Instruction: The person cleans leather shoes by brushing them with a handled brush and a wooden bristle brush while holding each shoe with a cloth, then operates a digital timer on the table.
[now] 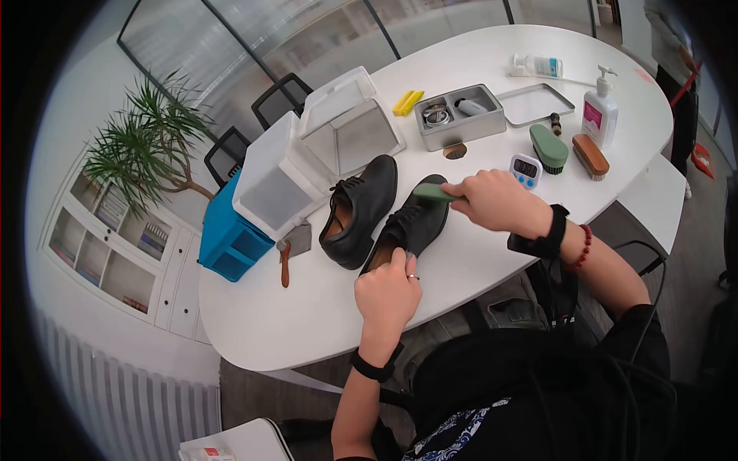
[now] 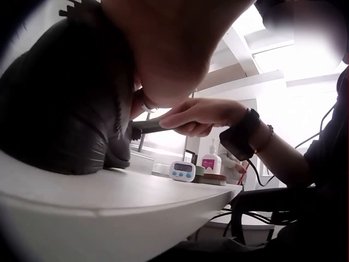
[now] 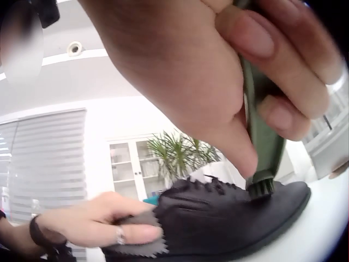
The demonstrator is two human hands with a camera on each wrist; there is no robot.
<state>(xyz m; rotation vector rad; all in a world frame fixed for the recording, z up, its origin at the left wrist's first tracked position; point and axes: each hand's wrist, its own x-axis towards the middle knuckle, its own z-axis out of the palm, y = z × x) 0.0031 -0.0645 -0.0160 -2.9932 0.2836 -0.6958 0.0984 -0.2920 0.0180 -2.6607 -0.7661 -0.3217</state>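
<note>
My right hand (image 1: 496,203) grips a small green-handled brush (image 3: 267,142). The brush's dark bristles meet the upper of a black lace-up shoe (image 3: 218,218), between the laces and the toe. At the shoe's heel end, my left hand (image 1: 388,296) holds the shoe by its opening, fingers curled over the rim. Under the left thumb lies a grey cloth (image 3: 144,234) with a zigzag edge, against the shoe's side. The matching black shoe (image 1: 373,203) stands just left of it in the head view.
A white timer (image 1: 526,170), a green brush (image 1: 548,146), a wooden brush (image 1: 590,157) and a pump bottle (image 1: 600,115) stand at right. Behind the shoes are a metal tin (image 1: 461,137) and white bins (image 1: 269,177). A wood-handled tool (image 1: 285,265) lies at left.
</note>
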